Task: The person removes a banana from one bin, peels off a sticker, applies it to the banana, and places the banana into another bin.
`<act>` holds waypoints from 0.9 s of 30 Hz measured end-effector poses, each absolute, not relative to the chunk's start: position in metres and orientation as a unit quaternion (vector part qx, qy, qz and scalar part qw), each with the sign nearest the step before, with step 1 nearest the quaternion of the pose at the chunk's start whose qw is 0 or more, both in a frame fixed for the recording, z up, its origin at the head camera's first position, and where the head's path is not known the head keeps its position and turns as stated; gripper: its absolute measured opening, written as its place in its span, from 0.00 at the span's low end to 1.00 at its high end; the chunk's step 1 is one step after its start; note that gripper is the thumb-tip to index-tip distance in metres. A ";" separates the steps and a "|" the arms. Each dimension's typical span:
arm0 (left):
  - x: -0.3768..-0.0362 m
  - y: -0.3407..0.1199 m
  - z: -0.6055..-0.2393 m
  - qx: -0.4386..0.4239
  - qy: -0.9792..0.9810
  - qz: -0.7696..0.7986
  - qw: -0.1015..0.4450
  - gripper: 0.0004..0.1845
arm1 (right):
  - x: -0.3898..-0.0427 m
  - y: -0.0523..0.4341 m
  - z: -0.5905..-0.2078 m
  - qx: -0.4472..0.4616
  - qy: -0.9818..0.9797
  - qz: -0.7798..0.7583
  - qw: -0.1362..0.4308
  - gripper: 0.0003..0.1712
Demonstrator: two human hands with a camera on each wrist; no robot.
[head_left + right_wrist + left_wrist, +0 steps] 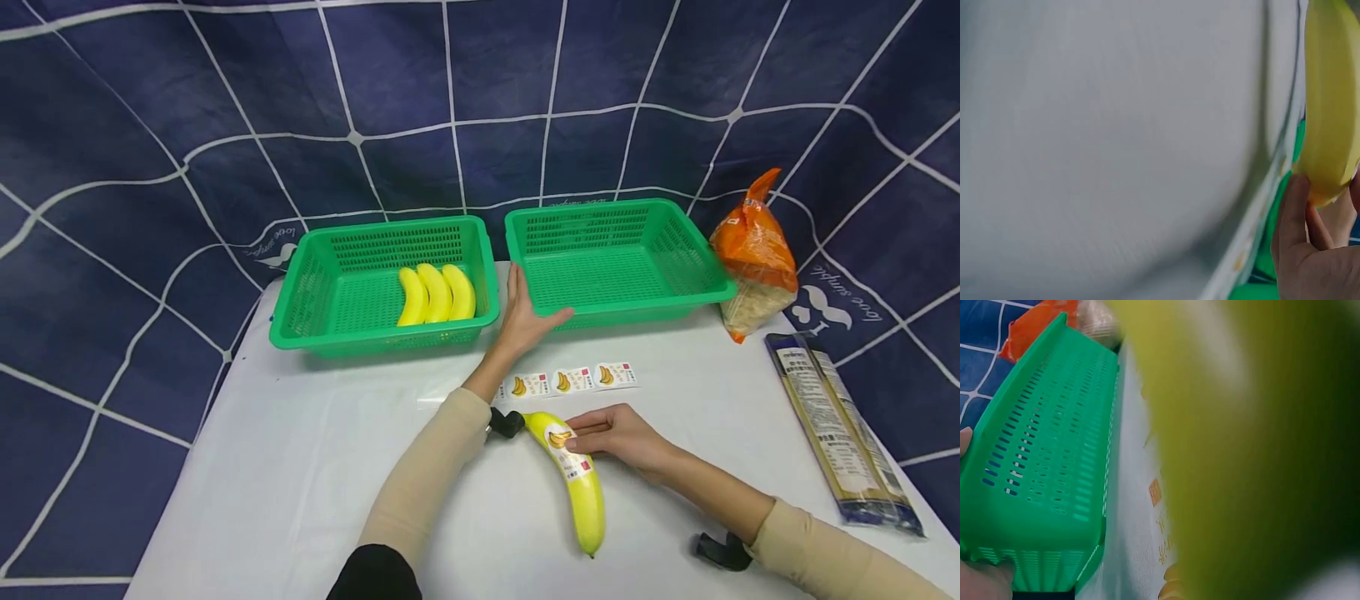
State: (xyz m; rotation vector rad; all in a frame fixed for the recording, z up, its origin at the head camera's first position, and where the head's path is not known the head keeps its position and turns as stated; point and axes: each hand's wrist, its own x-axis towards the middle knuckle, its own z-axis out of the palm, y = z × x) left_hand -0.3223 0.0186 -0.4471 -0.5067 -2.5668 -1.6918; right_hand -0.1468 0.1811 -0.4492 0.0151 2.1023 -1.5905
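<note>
A yellow banana (583, 492) lies on the white table, bearing a banana-picture sticker (566, 452) near its stem end. My right hand (611, 435) rests beside it with straight fingertips pressing on the sticker; in the right wrist view the thumb (1294, 212) touches the banana (1332, 112). My left hand (525, 321) reaches forward, fingers straight, lying against the front left corner of the empty right green basket (705, 287). That basket (1047, 456) fills the left wrist view, beside a blurred yellow banana (1260, 456). A strip of three stickers (573, 380) lies between the hands.
A second green basket (300, 317) at the left holds three bananas (437, 293). An orange-topped bag (753, 258) stands right of the baskets, and long noodle packets (832, 417) lie along the table's right edge. A blue cloth with white lines hangs behind.
</note>
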 end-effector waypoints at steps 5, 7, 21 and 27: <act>-0.323 0.021 -0.445 -0.161 -0.820 -0.549 0.008 0.65 | -0.155 0.197 -0.423 -0.031 0.798 -0.540 0.267 0.29; -0.323 0.023 -0.445 -0.159 -0.820 -0.550 0.007 0.65 | -0.160 0.204 -0.411 -0.043 0.804 -0.527 0.273 0.29; -0.322 0.023 -0.447 -0.156 -0.829 -0.537 0.022 0.66 | -0.226 0.246 -0.321 -0.090 0.838 -0.459 0.282 0.31; -0.323 0.022 -0.449 -0.149 -0.824 -0.547 0.023 0.67 | -0.276 0.261 -0.286 -0.057 0.855 -0.450 0.253 0.34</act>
